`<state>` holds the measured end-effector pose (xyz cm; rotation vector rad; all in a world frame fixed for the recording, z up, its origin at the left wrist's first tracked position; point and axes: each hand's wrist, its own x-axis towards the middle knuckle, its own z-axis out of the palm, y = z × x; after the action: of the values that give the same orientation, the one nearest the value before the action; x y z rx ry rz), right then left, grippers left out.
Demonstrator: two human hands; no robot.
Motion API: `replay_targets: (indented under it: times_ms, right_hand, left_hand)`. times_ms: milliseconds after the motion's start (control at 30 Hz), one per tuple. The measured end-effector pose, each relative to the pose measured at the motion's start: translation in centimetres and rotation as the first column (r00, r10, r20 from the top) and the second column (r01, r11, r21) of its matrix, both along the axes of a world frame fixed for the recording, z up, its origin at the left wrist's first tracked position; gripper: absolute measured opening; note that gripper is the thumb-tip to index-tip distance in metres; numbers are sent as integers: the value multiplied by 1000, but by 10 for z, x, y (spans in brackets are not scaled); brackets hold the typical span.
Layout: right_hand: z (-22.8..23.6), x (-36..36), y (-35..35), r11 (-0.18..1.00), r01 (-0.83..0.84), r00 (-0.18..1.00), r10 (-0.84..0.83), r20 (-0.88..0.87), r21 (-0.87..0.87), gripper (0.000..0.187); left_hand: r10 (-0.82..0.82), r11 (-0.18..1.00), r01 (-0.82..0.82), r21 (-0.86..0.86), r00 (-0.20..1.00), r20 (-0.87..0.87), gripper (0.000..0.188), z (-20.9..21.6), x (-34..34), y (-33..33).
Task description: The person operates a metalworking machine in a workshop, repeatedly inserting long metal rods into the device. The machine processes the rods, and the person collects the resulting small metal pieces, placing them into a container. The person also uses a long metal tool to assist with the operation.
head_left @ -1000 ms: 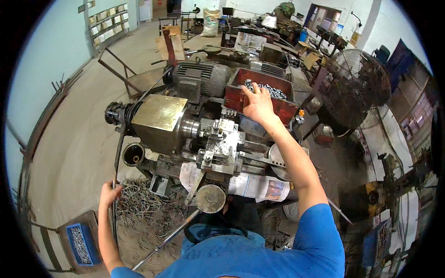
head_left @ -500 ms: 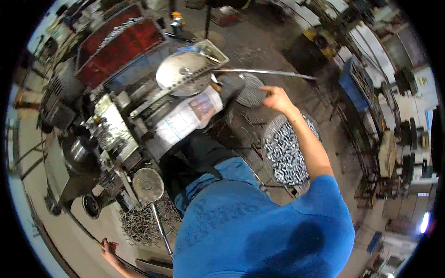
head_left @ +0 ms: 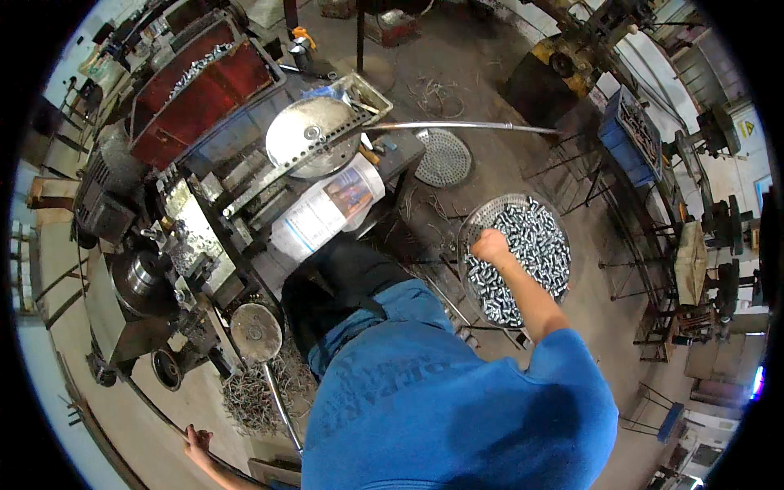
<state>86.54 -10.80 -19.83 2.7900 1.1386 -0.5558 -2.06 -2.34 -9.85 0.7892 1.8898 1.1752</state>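
My right hand (head_left: 490, 245) is closed, fingers curled down, over the left part of a round perforated metal basket (head_left: 483, 214). Short shiny metal pieces (head_left: 535, 253) fill most of the basket. What the fingers hold, if anything, is hidden beneath them. At the lower left my left hand (head_left: 198, 445) is wrapped round a long dark rod (head_left: 155, 410), which slants down along the machine's near side. Between my hands stands a greasy machine with a bright metal chuck (head_left: 145, 273).
A pale round disc (head_left: 282, 135) and a paper sheet (head_left: 306, 220) lie on the bench. A silver bar (head_left: 465, 126) juts right over a perforated disc (head_left: 443, 158). Metal shavings (head_left: 265, 396) pile beneath the machine. A red bin (head_left: 192, 110) stands far left, a blue crate (head_left: 621, 151) far right.
My right hand has come back from beyond the basket, near the perforated disc, to the metal pieces. Its fingers are now curled down. My left hand stays at the rod.
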Motion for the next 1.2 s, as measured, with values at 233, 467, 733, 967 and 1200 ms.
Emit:
replay_targets:
  times_ms: [233, 467, 733, 967, 1200]
  right_hand:
    - [-1, -11, -7, 998, -25, 999, 27, -34, 65, 31]
    - [48, -15, 11, 800, -166, 981, 192, 16, 577, 38]
    - [179, -199, 151, 30, -430, 335, 933, 129, 903, 53]
    - [248, -316, 178, -229, -412, -30, 971, 238, 882, 44]
    - [244, -329, 186, -204, -493, -102, 979, 177, 846, 42]
  left_hand:
    - [-57, 998, 56, -9, 995, -79, 29, 25, 35, 10]
    - [-426, 904, 2, -427, 90, -900, 34, 105, 106, -3]
    - [-461, 801, 588, 114, 727, -509, 32, 163, 316, 76]
    - [-626, 592, 786, 178, 588, -512, 34, 160, 379, 87]
    - [-660, 578, 789, 208, 602, -451, 35, 155, 357, 82]
